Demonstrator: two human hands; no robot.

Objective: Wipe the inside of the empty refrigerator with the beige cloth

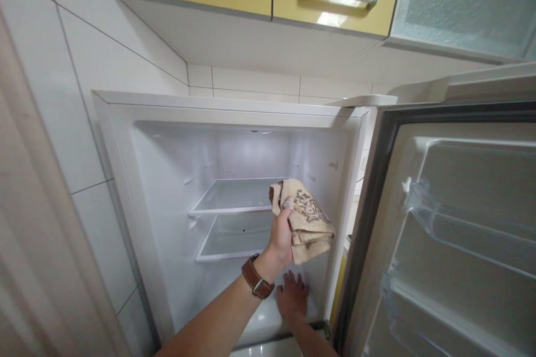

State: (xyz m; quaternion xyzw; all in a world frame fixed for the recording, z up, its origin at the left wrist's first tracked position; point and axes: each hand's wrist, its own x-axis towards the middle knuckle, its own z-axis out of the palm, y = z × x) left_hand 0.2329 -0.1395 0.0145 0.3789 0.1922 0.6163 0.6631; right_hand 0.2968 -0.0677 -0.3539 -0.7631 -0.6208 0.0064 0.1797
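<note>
My left hand [281,239], a brown-strapped watch [257,277] on its wrist, grips a folded beige cloth [313,220] with a dark printed pattern. It holds the cloth inside the open refrigerator [159,223], towards the right inner wall and in front of the shelves' right ends. Lower down, my right hand [292,294] is open with its fingers spread, low in the compartment near that wall; whether its palm rests on a surface I cannot tell. Two glass shelves, an upper shelf [238,195] and a lower shelf [234,237], sit behind my left hand.
The refrigerator door [389,223] stands wide open on the right, with a clear plastic door bin [473,240] on its inside. Yellow cabinets [335,17] with metal handles hang overhead. A tiled wall [84,139] runs close along the left side.
</note>
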